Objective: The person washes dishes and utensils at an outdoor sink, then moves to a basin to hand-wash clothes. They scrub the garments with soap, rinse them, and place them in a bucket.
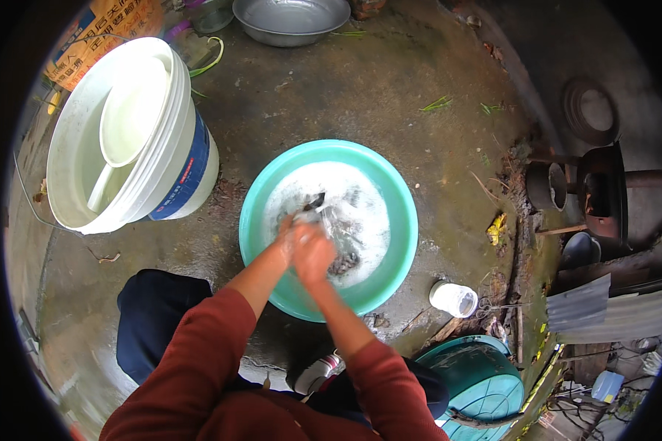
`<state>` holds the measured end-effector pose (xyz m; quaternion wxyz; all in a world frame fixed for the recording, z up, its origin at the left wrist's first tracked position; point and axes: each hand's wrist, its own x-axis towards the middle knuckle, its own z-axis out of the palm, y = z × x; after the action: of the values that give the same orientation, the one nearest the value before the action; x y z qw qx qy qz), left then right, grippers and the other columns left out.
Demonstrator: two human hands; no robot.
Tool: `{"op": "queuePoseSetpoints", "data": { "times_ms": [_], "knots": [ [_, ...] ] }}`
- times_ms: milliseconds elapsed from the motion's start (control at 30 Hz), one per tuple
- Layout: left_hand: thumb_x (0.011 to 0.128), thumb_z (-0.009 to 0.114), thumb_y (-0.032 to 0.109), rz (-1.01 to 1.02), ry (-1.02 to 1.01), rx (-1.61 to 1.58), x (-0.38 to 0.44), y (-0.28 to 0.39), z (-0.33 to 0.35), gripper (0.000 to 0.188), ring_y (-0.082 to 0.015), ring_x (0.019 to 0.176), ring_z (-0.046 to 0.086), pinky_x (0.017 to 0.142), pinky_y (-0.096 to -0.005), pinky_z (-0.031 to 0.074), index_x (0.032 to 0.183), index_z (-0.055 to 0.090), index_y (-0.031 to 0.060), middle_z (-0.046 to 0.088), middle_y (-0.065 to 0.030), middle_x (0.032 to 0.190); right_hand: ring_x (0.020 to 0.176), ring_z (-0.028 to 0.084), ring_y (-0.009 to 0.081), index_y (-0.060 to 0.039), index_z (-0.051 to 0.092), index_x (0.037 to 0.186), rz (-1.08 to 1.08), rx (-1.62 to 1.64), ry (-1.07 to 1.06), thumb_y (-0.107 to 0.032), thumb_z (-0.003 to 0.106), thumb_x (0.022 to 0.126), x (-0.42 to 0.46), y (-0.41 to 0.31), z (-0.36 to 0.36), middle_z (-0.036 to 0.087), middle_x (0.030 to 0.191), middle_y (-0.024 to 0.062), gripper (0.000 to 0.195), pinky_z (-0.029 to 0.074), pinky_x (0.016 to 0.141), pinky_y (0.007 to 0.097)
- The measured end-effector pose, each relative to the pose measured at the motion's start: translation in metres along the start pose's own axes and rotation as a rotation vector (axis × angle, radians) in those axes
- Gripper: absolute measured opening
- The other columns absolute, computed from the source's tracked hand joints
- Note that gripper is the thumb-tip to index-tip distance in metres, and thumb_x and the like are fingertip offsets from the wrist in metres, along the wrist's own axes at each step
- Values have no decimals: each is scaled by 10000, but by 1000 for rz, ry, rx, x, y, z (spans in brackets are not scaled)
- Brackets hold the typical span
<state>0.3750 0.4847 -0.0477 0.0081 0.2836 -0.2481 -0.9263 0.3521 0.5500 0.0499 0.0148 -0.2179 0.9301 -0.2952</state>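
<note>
A round turquoise plastic basin (405, 220) stands on the wet concrete, with white suds and greyish water (364, 193) inside. My right hand (313, 253) is closed in a fist over the basin's middle, blurred by motion. Pressed against it is my left hand (288, 237), partly hidden behind the right. Both hands grip a dark wet item (315, 203) that shows just beyond them. Blur and foam hide its shape; it may be cloth. Another dark patch (345, 263) breaks the suds to the right of my hands.
At left stands a large white bucket (198, 182) holding a white long-handled dipper (135, 118). A metal basin (292, 22) lies at the top. To the right are a white jar (453, 299), scissors (488, 307), an upturned green tub (477, 380) and a rusty stove (604, 193).
</note>
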Motion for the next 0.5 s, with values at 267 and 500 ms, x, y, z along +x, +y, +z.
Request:
{"op": "queuePoseSetpoints", "data": {
  "times_ms": [267,500],
  "knots": [
    [857,386,247,-21,263,-342,-20,25,44,265,-182,642,560,583,-322,480,845,554,42,565,-70,713,537,546,326,27,580,637,162,241,-80,-279,449,790,24,16,18,560,590,202,366,422,533,419],
    [828,485,219,-80,274,-69,-4,12,65,230,-128,600,560,564,-265,445,864,591,19,601,-46,744,743,553,334,-95,613,856,348,112,-58,-355,522,776,80,89,15,580,759,171,287,431,651,415]
  ]
}}
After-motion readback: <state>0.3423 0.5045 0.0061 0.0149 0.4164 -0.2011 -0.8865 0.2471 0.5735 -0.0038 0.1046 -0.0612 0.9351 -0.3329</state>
